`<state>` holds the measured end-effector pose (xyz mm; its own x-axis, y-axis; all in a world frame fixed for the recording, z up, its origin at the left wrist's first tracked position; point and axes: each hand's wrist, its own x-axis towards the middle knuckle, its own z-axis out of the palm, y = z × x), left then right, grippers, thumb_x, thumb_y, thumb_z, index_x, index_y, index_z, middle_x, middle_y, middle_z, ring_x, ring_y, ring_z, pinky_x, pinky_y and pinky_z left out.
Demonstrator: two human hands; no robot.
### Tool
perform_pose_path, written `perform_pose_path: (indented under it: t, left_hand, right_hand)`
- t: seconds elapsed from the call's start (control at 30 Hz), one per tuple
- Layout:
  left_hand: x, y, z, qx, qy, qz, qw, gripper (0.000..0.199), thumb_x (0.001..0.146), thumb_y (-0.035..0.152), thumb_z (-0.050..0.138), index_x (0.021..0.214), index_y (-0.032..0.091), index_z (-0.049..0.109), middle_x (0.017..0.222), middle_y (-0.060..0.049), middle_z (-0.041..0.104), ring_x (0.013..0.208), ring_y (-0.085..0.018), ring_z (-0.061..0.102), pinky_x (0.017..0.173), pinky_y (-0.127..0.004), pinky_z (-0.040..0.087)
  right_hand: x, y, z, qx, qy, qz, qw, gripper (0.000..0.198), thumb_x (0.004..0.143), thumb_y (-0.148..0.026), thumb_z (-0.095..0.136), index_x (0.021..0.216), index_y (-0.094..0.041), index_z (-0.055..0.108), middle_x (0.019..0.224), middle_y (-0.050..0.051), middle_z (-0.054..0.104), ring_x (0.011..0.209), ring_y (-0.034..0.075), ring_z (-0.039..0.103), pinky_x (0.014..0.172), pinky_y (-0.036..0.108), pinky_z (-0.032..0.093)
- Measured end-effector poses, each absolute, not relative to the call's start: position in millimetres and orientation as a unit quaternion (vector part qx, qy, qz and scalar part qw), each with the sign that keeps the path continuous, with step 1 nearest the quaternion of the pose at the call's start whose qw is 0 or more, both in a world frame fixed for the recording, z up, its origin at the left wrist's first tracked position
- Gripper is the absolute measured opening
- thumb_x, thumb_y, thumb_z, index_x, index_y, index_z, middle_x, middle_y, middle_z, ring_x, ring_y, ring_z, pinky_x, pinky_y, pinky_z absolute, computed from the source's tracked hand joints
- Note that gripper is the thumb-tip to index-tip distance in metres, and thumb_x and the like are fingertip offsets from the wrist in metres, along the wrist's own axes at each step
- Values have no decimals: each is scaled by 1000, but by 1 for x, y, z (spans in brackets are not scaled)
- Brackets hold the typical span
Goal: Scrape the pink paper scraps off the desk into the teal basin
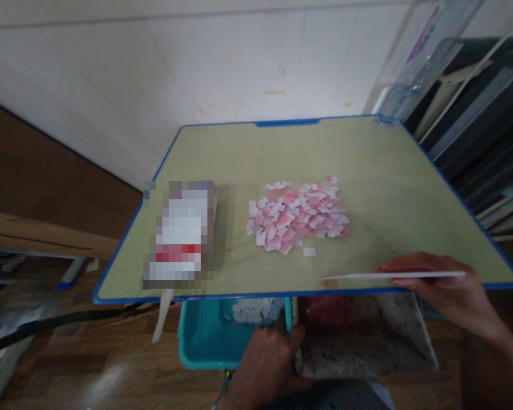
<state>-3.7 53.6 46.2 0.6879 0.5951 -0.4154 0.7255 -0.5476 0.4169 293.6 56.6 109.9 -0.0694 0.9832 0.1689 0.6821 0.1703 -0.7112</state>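
My right hand (436, 285) is at the table's front right edge. Its fingers close on a long thin white tool (380, 275), seen almost edge-on, whose tapered tip points left just above the tabletop. A small brownish piece or mark (331, 283) is by that tip; which it is I cannot tell. Below the front edge, my left hand (271, 353) is closed between the teal basin (209, 363) and the grey tray (359, 361); what its fingers hold is unclear. A heap of small pink and white paper pieces (297, 213) lies mid-table, with one separate white piece (309, 251) in front.
The folding table (380, 165) has a blue rim. A box-like, blurred-out object (179, 228) stands on its left side, and a pale strip (164, 313) hangs below it. White pieces (259, 310) lie inside the basin. A clear plastic container (404, 94) stands at the back right.
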Motion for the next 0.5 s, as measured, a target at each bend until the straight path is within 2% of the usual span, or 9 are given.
perform_pose_path:
  t: [0.13, 0.33, 0.43, 0.5]
  left_hand:
    - [-4, 54, 45, 871, 377, -114, 293, 58, 62, 53, 69, 108, 22, 55, 100, -15, 61, 85, -33, 61, 67, -47, 51]
    - [-7, 52, 41, 873, 379, -109, 288, 57, 61, 51, 70, 109, 23, 55, 105, -14, 59, 83, -34, 61, 65, -47, 51]
    - [-8, 51, 39, 870, 376, -94, 306, 61, 64, 53, 67, 115, 23, 51, 110, -15, 59, 88, -33, 61, 70, -47, 51]
    - [-9, 51, 38, 867, 375, -85, 316, 62, 64, 52, 68, 116, 24, 50, 113, -15, 58, 92, -32, 59, 74, -45, 50]
  right_hand:
    - [292, 53, 112, -585, -702, 243, 324, 11, 77, -26, 61, 84, -24, 71, 77, 3, 75, 68, 15, 69, 59, 18, 53]
    - [291, 47, 115, -571, -715, 242, 324, 13, 77, -28, 61, 86, -26, 71, 79, 3, 75, 70, 15, 69, 62, 19, 53]
    - [293, 40, 114, -568, -721, 240, 316, 16, 78, -30, 60, 91, -31, 70, 81, 1, 75, 73, 15, 70, 63, 19, 54]
    - [295, 35, 113, -594, -705, 212, 324, 16, 76, -38, 60, 86, -33, 71, 77, -1, 75, 70, 16, 70, 61, 19, 55]
